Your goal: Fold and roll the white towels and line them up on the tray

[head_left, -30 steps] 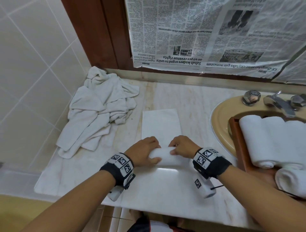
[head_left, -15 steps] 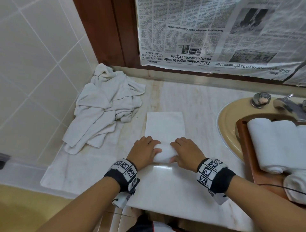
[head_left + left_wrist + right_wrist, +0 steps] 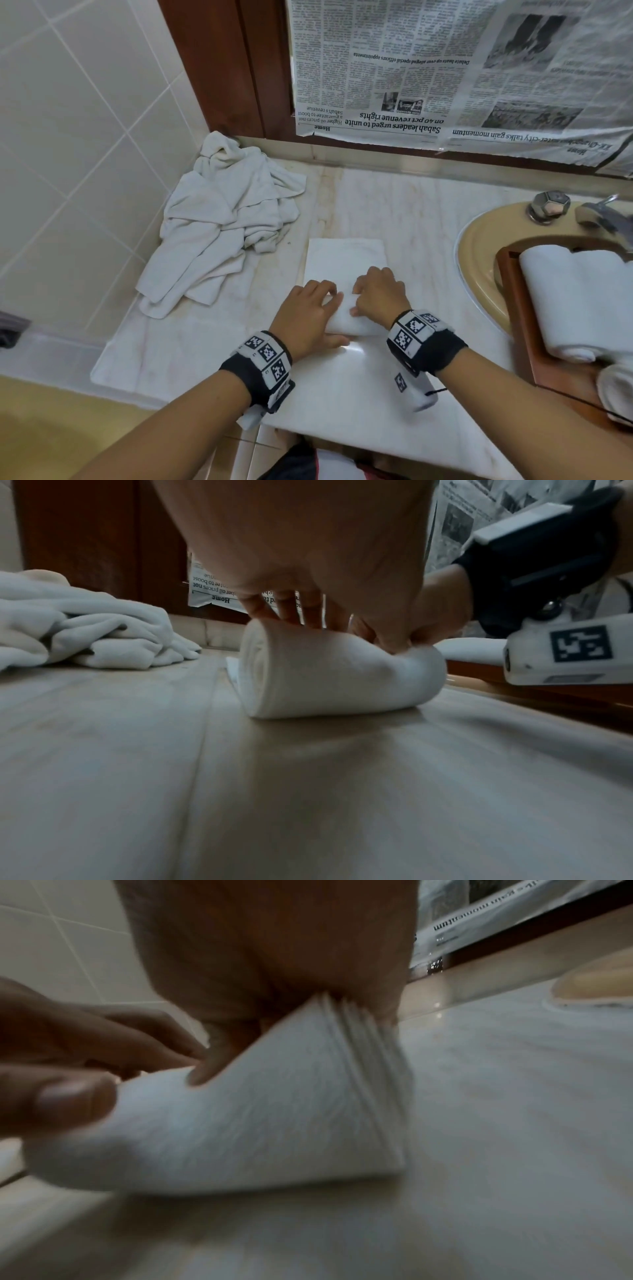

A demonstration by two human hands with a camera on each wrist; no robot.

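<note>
White towel (image 3: 346, 263) half-rolled, tray (image 3: 524, 329) holding rolls

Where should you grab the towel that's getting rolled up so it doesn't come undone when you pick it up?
Probably around its middle, from above. The half-rolled towel lies sideways on the counter, with a flat tail still stretching away from the person. The left hand and right hand already press it from the top. Wrapping fingers over the loose edge should keep the layers shut; the open ends would likely telescope.

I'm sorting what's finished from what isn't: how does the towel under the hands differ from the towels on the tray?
The towel under the hands is half rolled, with a flat tail left on the counter; the towels on the tray are full rolls. Both hands hold the first; nothing touches the others. All are white.
</note>
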